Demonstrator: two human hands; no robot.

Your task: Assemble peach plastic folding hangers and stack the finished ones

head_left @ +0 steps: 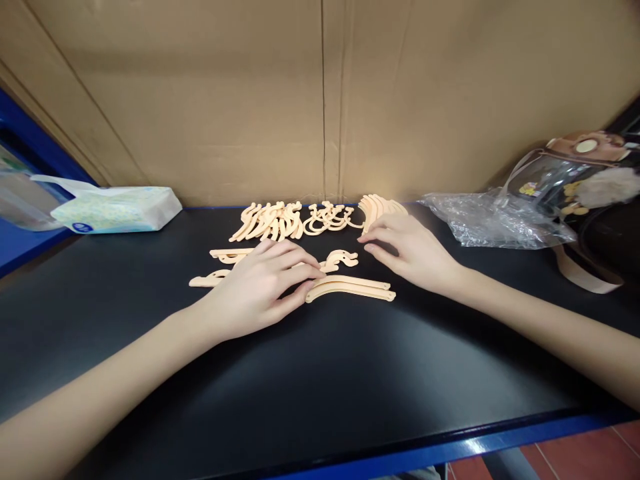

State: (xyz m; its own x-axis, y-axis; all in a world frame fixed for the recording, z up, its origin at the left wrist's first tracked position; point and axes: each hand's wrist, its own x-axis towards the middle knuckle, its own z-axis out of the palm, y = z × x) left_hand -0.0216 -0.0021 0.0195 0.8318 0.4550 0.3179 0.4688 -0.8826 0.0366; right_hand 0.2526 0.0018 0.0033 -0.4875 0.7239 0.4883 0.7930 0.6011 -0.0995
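Note:
My left hand (267, 280) is over the middle of the black table, its thumb and forefinger closed at the left end of a pair of curved beige hanger arms (350, 287) lying side by side. Partly hidden beneath this hand are other beige pieces: a slotted piece (207, 280), a straight piece (227, 255) and a hook-shaped piece (343, 260). My right hand (413, 250) hovers with thumb and forefinger apart, its fingertips near the front of a neat stack of curved arms (380, 205). Nothing shows between those fingers.
Behind my hands lie a pile of beige curved parts (270, 221) and several beige hooks (329, 219). A tissue pack (120, 210) sits at left. Clear plastic bag (495, 220) and a strapped bottle (565, 173) stand right. Cardboard (240, 100) rises behind; a blue edge (400, 461) borders the front.

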